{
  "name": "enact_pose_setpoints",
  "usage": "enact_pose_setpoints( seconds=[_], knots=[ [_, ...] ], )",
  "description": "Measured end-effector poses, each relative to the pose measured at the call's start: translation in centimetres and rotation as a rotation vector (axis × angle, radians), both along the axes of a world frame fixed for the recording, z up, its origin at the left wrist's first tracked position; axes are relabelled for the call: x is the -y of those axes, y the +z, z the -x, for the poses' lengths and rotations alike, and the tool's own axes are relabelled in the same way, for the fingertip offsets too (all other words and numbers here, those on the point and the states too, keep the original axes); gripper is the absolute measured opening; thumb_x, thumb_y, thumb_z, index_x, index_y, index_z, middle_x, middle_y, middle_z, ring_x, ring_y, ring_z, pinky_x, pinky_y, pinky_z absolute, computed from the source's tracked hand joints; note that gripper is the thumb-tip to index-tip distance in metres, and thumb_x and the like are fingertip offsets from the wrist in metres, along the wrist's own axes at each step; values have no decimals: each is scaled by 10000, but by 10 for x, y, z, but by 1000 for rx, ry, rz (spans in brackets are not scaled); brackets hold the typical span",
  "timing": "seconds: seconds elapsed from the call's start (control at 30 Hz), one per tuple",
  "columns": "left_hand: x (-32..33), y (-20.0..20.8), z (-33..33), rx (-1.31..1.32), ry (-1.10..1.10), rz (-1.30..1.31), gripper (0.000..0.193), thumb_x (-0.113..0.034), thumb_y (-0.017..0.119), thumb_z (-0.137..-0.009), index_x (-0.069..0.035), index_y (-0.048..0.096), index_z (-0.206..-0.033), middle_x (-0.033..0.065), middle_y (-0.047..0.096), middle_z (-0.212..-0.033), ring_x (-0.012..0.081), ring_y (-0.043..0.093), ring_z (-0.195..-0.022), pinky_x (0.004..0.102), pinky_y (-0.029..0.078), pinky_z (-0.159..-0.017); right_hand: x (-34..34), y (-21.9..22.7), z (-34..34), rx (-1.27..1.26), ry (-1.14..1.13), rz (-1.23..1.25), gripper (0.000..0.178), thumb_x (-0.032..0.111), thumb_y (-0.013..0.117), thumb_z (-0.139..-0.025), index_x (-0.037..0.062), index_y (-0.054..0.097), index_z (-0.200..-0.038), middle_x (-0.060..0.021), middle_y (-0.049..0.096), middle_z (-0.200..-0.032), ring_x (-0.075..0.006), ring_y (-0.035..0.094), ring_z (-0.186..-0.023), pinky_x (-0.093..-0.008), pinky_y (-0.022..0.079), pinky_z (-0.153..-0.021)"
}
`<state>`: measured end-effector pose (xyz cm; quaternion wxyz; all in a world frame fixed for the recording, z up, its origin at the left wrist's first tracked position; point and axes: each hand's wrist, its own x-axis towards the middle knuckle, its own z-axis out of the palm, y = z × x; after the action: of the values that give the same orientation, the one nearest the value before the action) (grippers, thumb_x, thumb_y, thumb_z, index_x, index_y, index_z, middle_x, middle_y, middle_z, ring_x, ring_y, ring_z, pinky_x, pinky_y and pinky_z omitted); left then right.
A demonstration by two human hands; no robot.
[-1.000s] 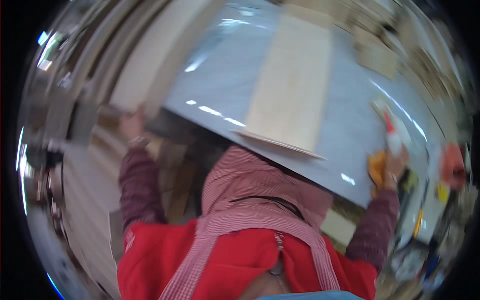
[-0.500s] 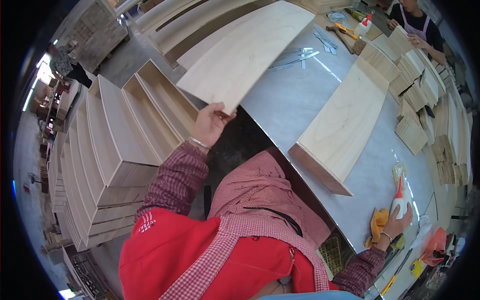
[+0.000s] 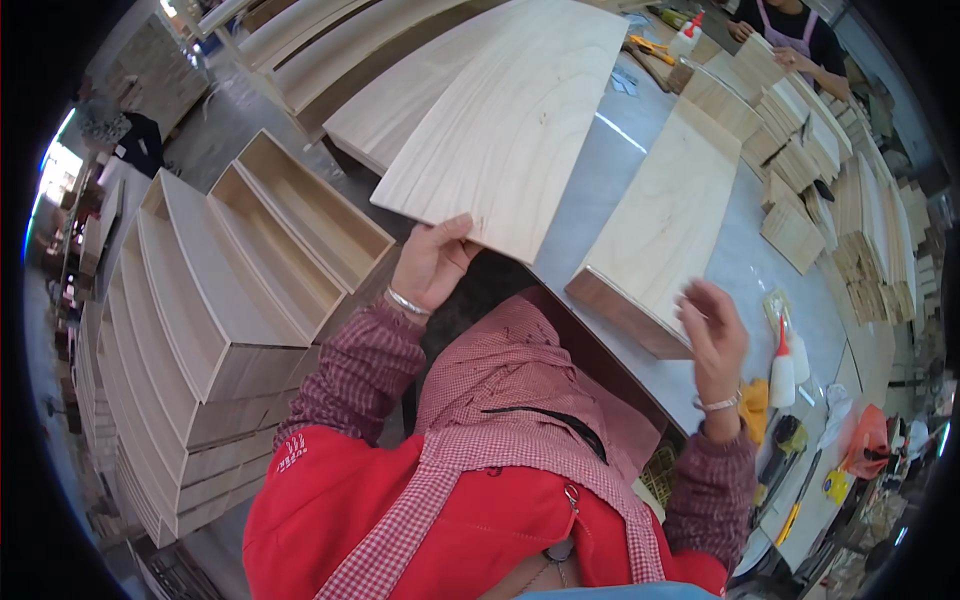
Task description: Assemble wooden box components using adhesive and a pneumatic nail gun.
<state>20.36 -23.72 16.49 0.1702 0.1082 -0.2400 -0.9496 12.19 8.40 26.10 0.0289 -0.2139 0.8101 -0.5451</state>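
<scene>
My left hand [image 3: 432,265] grips the near edge of a pale wooden board [image 3: 510,120], thumb on top and fingers beneath. The board lies tilted across the table's left side and reaches away from me. My right hand [image 3: 718,335] is raised, fingers apart and slightly blurred, with nothing in it. It hovers by the near right corner of a long, pale wooden piece [image 3: 665,210] with a darker front edge, resting on the table. Right of that hand, a white squeeze bottle [image 3: 783,378] with a red tip stands upright.
Curved wooden drawer-like boxes [image 3: 225,330] are stacked on my left. Wooden blocks [image 3: 795,235] fill the table's far right, where a co-worker [image 3: 795,40] handles pieces. A hammer [image 3: 648,65] lies at the back. An orange cloth [image 3: 752,410] and a red plastic bag [image 3: 865,440] lie at right.
My right hand has let go of the white bottle and moved up and left to the wooden piece. My left hand still holds the board, which now covers the metal strips on the table.
</scene>
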Motion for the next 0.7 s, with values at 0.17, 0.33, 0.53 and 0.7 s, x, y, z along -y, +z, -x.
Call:
enact_pose_setpoints(
  seconds=[0.17, 0.33, 0.53, 0.7],
  knots=[
    [-51, 16, -12, -27, -117, -59, 454, 99, 567, -815, 55, 445, -1250, 189, 573, -1152, 246, 622, -933, 330, 524, -876, 63, -5, -16, 205, 12, 158, 398, 50, 617, -854, -26, 498, -1226, -155, 617, -1068, -193, 610, -911, -263, 502, -800],
    [-82, 34, -7, -70, -222, -93, 490, 110, 568, -809, 44, 426, -1273, 193, 564, -1163, 261, 617, -956, 339, 525, -878, 74, -5, -23, 432, -47, 511, 426, 3, 598, -850, -54, 450, -1245, -169, 615, -1091, -185, 604, -912, -243, 500, -802],
    [-108, 47, 7, -51, -356, -34, 511, 115, 554, -812, 34, 404, -1294, 204, 551, -1175, 273, 608, -989, 357, 527, -881, 42, -2, -10, 370, -114, 669, 397, -62, 561, -837, -61, 465, -1222, -162, 625, -1095, -158, 607, -882, -222, 498, -790],
    [-113, 49, 7, -124, -414, 64, 536, 96, 536, -822, 34, 373, -1329, 217, 492, -1264, 290, 588, -1040, 398, 524, -892, 8, 3, -7, 387, -138, 762, 417, -74, 562, -828, -73, 481, -1237, -162, 631, -1109, -137, 612, -882, -205, 497, -773]
  ],
)
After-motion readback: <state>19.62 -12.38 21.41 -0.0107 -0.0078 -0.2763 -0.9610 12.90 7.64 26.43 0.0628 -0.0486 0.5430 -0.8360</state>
